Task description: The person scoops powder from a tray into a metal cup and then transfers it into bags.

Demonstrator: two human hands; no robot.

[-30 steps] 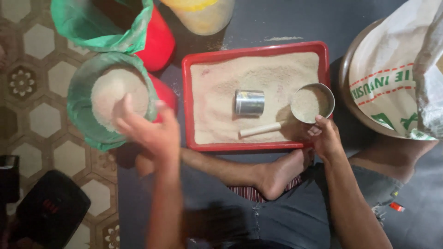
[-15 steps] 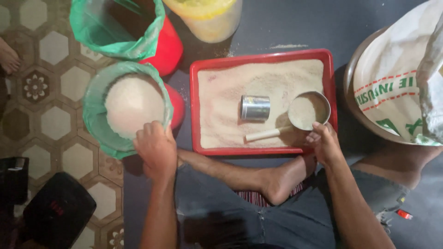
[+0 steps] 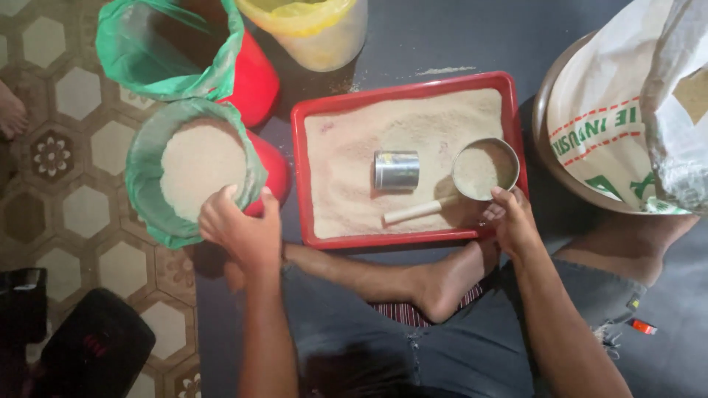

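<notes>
1. My left hand [image 3: 240,232] sits on the rim of the green-lined bucket [image 3: 147,214]. Another green-lined bucket [image 3: 166,81] blocks the way just behind it.
2. The red tray [image 3: 409,92] stands just beside the full bucket, with only a thin gap between them.
3. My right hand [image 3: 512,221] is at the tray's near right corner. The ladle [image 3: 483,169] and the tin can [image 3: 396,170] stand in the sand, with open sand to the left.
4. The big sack [image 3: 627,118] blocks the right side.
5. My foot [image 3: 442,284] lies between my arms.

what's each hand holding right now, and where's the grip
Left hand grips the near rim of the green-lined bucket. Right hand touches the red tray edge; a real grip can't be told.
</notes>
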